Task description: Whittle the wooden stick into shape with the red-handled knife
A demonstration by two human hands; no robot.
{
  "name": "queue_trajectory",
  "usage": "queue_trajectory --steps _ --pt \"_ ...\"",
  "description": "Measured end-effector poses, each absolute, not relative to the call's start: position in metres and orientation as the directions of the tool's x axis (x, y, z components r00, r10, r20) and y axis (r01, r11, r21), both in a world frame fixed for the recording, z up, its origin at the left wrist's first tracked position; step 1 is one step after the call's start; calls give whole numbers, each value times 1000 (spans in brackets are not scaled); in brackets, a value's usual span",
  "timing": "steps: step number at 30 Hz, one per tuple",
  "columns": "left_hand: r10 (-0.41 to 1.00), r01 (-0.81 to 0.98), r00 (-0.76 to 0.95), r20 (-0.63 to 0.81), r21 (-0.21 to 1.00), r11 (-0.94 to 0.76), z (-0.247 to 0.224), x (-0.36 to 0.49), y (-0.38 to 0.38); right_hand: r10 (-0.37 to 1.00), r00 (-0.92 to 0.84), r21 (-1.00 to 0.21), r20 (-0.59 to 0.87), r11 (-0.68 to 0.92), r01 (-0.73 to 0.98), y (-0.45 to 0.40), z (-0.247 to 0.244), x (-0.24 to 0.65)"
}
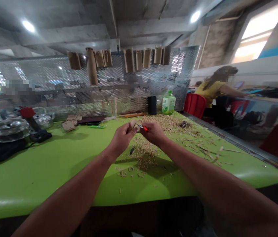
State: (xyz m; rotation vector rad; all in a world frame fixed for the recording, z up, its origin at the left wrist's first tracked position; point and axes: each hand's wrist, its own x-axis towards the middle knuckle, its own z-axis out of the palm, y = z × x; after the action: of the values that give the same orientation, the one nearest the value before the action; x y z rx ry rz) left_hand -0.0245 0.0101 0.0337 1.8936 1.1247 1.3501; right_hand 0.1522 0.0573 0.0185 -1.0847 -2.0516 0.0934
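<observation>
One hand holds wood (other: knife)

Behind the shavings pile: black box, green bottle, perforated metal screen block. Left of it, free passage over the desk to the glassware. Right of it, metal rail stops.
</observation>
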Motion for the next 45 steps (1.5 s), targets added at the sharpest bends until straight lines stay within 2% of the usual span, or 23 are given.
queue_trajectory --steps 19,30,39,45 --pt "827 477 195 527 686 -549 34 -30 15 731 -359 -404 580 641 652 59 18 154" --pt "813 432 189 551 696 -573 33 -32 14 758 -308 -387 574 583 714 55 20 148" --pt "803 573 200 561 598 -560 41 -32 6 761 -289 -396 581 574 717 56 16 147" --pt "796 521 125 592 644 -560 35 -31 12 783 -270 -430 560 553 713 52 19 144"
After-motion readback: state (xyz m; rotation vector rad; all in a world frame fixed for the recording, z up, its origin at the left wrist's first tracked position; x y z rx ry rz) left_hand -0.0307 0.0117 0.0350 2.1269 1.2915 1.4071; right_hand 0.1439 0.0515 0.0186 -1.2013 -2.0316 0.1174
